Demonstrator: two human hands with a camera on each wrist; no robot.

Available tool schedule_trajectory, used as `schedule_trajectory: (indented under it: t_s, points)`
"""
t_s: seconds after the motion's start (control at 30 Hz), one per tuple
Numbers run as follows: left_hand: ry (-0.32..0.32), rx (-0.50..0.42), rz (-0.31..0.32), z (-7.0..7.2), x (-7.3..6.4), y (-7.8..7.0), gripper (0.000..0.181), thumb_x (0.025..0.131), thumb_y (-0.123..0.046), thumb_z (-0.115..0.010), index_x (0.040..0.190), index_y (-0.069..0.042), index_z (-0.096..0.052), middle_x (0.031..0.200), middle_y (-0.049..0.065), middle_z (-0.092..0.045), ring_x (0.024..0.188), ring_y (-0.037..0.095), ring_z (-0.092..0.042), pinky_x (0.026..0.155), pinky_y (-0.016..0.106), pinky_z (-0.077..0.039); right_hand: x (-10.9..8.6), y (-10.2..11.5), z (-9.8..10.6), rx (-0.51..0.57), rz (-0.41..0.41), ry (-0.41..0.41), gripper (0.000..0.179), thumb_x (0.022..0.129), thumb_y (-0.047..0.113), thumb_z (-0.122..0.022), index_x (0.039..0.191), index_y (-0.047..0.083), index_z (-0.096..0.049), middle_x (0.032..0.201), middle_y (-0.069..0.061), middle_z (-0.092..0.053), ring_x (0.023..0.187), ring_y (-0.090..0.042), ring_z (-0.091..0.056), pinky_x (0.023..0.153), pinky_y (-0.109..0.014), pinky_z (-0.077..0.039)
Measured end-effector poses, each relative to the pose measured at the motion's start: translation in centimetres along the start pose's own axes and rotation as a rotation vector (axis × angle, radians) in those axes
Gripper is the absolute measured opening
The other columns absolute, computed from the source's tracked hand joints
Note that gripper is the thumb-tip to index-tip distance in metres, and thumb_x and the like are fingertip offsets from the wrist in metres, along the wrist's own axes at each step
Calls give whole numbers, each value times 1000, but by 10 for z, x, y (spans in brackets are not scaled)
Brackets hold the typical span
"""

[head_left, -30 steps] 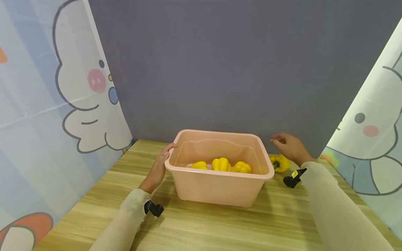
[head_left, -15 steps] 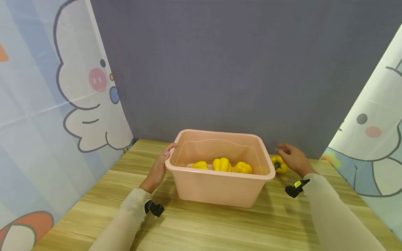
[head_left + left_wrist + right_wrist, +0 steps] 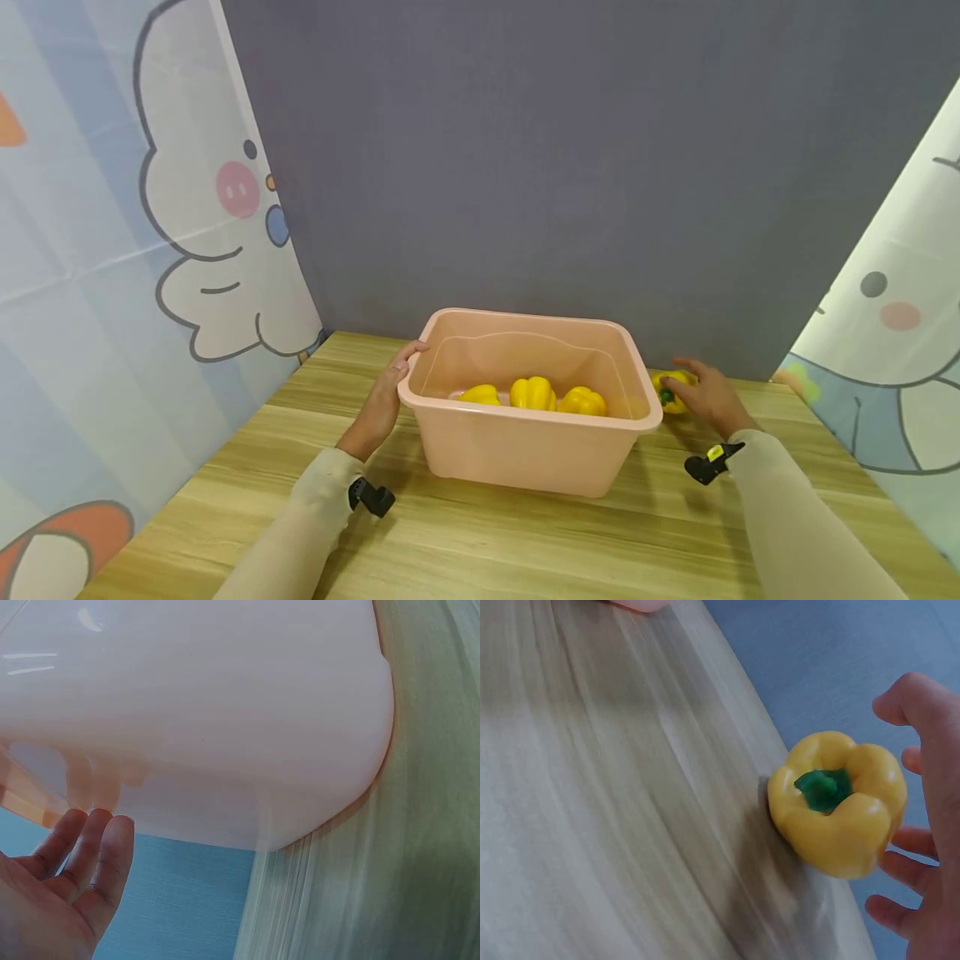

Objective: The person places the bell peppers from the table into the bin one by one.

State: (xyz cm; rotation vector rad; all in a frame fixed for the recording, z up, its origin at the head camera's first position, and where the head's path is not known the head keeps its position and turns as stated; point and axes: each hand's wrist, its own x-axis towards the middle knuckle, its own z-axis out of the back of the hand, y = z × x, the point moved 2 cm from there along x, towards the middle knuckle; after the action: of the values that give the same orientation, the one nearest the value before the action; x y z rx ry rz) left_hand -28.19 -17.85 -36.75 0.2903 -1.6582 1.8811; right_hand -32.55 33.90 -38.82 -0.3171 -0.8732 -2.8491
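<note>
A pink plastic bin (image 3: 517,450) stands on the table with several yellow bell peppers (image 3: 533,393) inside. My left hand (image 3: 382,404) grips the bin's left rim; in the left wrist view several of its fingers (image 3: 105,862) lie against the outer wall under the rim. Another yellow bell pepper (image 3: 836,806) with a green stem sits on the table just right of the bin. Close around it is my right hand (image 3: 708,398), thumb and fingers spread apart, the fingertips near its far side in the right wrist view.
The wood-grain table (image 3: 480,542) runs back to a grey panel (image 3: 525,167). Cartoon-printed cloths hang at the left (image 3: 90,292) and right (image 3: 885,375). Each wrist wears a small black camera.
My right hand has come down from above the pepper outside the bin to right beside it, thumb in front of it. The left hand keeps its place on the rim.
</note>
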Motion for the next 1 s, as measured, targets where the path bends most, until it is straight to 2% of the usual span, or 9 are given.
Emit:
schedule_trajectory:
  t_s: [0.17,0.33,0.6,0.8,1.0]
  points:
    - [5,-9,-1,0,0,1,56,108,-37,-21,145,2,-37,150,21,-35,134,30,-36,102,28,-36,-3,-7,-5,33,-12,14,76,100,48,-55,149,-7,-35,146,-40,-35,129,-59,-35,98,-72,-32]
    - [4,-11,-14,0,0,0,55,108,-36,-20,145,1,-37,148,21,-37,132,32,-37,101,26,-37,-4,-6,-5,63,-25,8,77,100,47,-56,149,-8,-33,146,-41,-34,129,-59,-35,99,-71,-32]
    - [6,-6,-8,0,1,0,54,108,-35,-19,145,1,-37,148,21,-38,132,33,-38,100,27,-38,-5,-14,-5,68,-59,22,82,99,51,-56,152,-6,-30,149,-41,-30,132,-60,-31,100,-73,-29]
    - [5,2,1,-1,1,0,53,108,-36,-20,145,-3,-39,150,18,-38,132,33,-39,101,28,-38,-9,-22,-6,71,-46,7,78,100,48,-56,151,-5,-31,146,-43,-32,127,-60,-37,97,-70,-35]
    - [-4,5,-2,-1,0,-1,53,108,-36,-21,145,-3,-40,149,19,-39,131,33,-40,100,29,-39,-11,-26,-9,114,-45,-19,75,99,43,-60,147,-7,-31,135,-46,-41,115,-55,-49,91,-61,-44]
